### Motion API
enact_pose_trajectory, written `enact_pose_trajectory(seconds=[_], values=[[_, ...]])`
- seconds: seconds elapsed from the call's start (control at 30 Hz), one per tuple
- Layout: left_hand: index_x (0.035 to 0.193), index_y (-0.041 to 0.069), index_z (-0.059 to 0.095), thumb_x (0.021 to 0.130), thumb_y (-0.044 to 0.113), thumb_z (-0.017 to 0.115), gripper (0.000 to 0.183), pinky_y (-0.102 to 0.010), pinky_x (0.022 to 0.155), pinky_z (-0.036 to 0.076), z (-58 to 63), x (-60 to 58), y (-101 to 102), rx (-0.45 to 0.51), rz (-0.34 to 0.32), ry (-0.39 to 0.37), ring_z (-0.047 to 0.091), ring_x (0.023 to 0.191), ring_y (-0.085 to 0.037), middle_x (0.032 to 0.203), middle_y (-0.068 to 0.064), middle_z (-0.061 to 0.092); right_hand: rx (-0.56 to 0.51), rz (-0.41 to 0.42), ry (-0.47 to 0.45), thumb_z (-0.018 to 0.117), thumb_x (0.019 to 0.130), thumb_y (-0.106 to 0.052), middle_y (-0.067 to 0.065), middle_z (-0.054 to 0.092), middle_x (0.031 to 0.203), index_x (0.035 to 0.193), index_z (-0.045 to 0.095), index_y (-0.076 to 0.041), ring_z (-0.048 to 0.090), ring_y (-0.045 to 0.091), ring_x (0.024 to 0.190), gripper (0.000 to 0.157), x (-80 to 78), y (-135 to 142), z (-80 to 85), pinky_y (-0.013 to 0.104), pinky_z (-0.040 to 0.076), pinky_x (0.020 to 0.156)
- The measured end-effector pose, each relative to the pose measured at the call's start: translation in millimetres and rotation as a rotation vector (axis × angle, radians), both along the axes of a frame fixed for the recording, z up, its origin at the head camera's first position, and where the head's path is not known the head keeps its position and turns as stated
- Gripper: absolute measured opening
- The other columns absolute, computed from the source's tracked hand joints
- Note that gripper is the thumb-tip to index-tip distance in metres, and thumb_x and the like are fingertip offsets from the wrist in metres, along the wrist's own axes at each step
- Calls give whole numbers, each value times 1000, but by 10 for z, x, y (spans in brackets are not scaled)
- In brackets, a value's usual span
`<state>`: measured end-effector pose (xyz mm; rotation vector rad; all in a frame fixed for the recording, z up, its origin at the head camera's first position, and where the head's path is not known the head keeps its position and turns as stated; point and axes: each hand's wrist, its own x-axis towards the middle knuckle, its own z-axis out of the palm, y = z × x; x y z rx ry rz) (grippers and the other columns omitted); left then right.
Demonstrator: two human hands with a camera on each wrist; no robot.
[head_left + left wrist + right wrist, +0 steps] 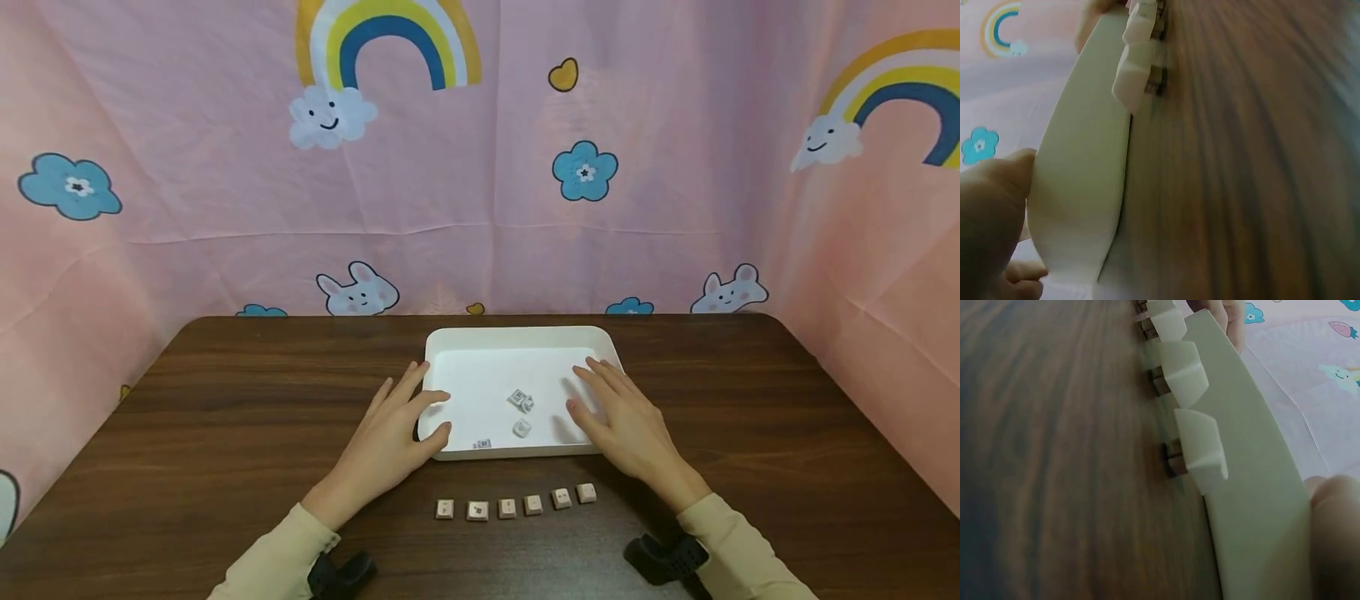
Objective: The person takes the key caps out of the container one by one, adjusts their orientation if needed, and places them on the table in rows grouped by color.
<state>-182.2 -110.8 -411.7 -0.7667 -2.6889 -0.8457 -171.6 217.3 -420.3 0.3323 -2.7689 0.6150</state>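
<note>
A white tray (pixel 480 367) lies on the table with several small keycaps (pixel 521 427) loose inside it, toward its front and middle. My left hand (pixel 382 442) is at the tray's left side, fingers spread, thumb and index finger reaching over the rim. At the right side my right hand (pixel 637 429) hovers or rests over the rim, fingers spread; contact is hard to tell. Neither hand holds a keycap. Nearer to me, a row of several white keycaps (pixel 477 511) runs along the tray's front wall (pixel 1079 169). Close up, one keycap (pixel 1200 450) shows a dark part at its side.
The dark wooden table (pixel 262 417) extends on both sides of the tray. Behind it hangs a pink cloth (pixel 450 183) printed with rainbows, flowers and rabbits. A black wrist camera (pixel 341 575) sits on the left sleeve, another black wrist camera (pixel 663 558) on the right.
</note>
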Motion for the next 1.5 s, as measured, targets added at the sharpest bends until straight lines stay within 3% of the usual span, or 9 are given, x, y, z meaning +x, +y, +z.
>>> enact_pose_trajectory(seconds=[0.23, 0.3, 0.43, 0.6, 0.73, 0.87, 0.93, 1.23, 1.5], values=[[122, 9, 70, 93, 22, 75, 33, -65, 119, 28, -1, -44, 70, -37, -55, 91, 40, 146, -42, 152, -21, 48, 8, 9, 34, 60, 100, -40, 12, 55, 150, 141, 62, -13, 47, 35, 142, 49, 9, -1, 6, 64, 47, 103], [122, 9, 70, 94, 22, 75, 32, -65, 120, 26, 7, -71, 97, -44, -102, 107, 41, 147, -39, 152, -19, 50, 12, 8, 43, 60, 100, -39, 12, 57, 148, 139, 63, -13, 50, 35, 140, 47, 12, 7, 16, 63, 47, 103], [121, 11, 72, 99, 22, 70, 25, -57, 125, 21, 18, -95, 150, -53, -213, 66, 47, 144, -26, 143, -9, 62, 10, 1, 40, 60, 100, -39, 11, 60, 145, 137, 65, -14, 52, 36, 137, 45, 18, 17, 25, 62, 47, 105], [118, 12, 74, 103, 17, 61, 20, -52, 124, 26, 19, -96, 180, -96, -298, 83, 69, 116, -11, 116, 2, 77, 5, 2, 49, 61, 100, -39, 10, 63, 141, 133, 67, -14, 55, 34, 134, 42, 14, 22, 18, 58, 45, 109], [123, 14, 72, 105, 17, 57, 23, -44, 110, 41, 6, -101, 197, -85, -349, 51, 71, 98, -2, 114, 7, 77, -2, 2, 51, 61, 100, -39, 8, 64, 139, 131, 68, -14, 56, 33, 134, 41, 5, 28, 24, 57, 46, 108], [127, 19, 71, 107, 22, 53, 27, -35, 92, 40, -23, -80, 187, -30, -358, -35, 58, 80, 3, 115, 14, 76, -11, 4, 48, 61, 100, -40, 5, 65, 137, 130, 69, -16, 58, 31, 131, 40, 4, 20, 21, 57, 52, 98], [124, 22, 73, 106, 25, 54, 26, -34, 89, 38, -35, -67, 171, -19, -354, -53, 50, 75, 4, 109, 17, 76, -6, 7, 49, 61, 100, -41, 4, 66, 136, 130, 70, -16, 59, 29, 128, 39, 4, 14, 14, 56, 54, 94], [98, 27, 77, 103, 31, 61, 17, -33, 87, 35, -66, -55, 128, -54, -378, 2, 55, 75, 8, 89, 20, 70, 7, 5, 63, 61, 100, -40, 1, 71, 125, 122, 73, -19, 64, 23, 117, 33, 1, 7, -12, 52, 57, 85], [105, 24, 77, 100, 31, 67, 13, -30, 83, 37, -99, -21, 146, 5, -332, 14, 55, 75, 5, 96, 19, 72, 9, -6, 46, 60, 100, -41, -1, 73, 121, 118, 74, -21, 64, 21, 114, 30, 14, 3, -29, 51, 57, 83]])
